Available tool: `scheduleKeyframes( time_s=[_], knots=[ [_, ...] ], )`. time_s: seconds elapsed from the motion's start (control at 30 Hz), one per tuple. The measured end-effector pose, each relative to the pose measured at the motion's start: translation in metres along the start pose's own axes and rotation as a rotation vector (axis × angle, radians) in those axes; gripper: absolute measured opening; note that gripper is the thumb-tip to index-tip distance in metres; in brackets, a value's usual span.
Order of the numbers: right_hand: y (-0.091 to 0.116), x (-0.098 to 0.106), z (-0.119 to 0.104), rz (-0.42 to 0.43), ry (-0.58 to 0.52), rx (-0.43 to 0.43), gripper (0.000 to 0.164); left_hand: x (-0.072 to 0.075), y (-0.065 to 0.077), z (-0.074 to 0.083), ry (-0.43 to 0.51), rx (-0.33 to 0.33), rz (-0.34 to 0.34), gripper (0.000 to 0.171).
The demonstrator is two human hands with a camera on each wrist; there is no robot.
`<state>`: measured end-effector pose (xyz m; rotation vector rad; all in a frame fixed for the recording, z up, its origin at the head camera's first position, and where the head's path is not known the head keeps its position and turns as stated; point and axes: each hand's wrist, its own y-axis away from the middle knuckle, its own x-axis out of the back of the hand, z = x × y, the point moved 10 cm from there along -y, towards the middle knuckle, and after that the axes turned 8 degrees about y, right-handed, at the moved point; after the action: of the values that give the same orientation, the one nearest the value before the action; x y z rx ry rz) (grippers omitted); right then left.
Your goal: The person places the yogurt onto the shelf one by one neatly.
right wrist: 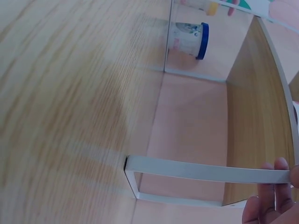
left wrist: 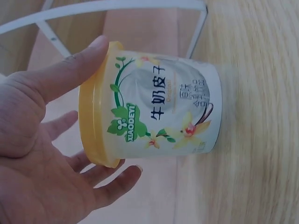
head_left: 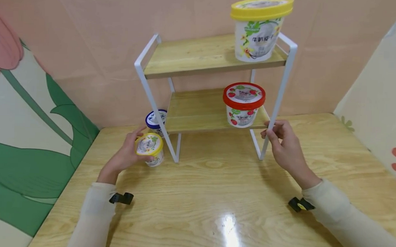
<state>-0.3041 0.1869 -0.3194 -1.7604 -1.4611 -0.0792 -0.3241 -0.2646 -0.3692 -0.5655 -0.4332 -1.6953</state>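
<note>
My left hand (head_left: 128, 150) grips a small tub with a yellow lid (left wrist: 161, 105), thumb on one side of the lid and fingers round the other. The tub is upright on or close over the table, left of a two-tier shelf rack (head_left: 203, 53) with wooden boards and a white metal frame. Just behind it stands a tub with a blue lid (head_left: 155, 118), partly hidden by the rack's left leg. With my right hand (head_left: 287, 148) I pinch the rack's right front leg, near the lower board; in the right wrist view its fingers (right wrist: 281, 191) curl round that white leg.
On the lower board, to the right, sits a red-lidded tub (head_left: 242, 107). A larger-looking yellow-lidded tub (head_left: 258, 34) stands at the right end of the top board. The wooden table (head_left: 188, 203) meets a pink backdrop (head_left: 99, 43) behind the rack and a patterned wall on each side.
</note>
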Motion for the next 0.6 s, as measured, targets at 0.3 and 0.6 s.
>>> scheduleKeyframes(
  time_s=[0.3,0.6],
  knots=[
    [-0.002,-0.001,-0.002,0.0,-0.002,0.006,0.025,0.001,0.003,0.003,-0.019,0.006,0.03,0.108],
    [0.0,-0.001,0.0,-0.004,0.002,-0.02,0.025,-0.008,0.02,0.005,-0.042,0.014,0.034,0.104]
  ],
)
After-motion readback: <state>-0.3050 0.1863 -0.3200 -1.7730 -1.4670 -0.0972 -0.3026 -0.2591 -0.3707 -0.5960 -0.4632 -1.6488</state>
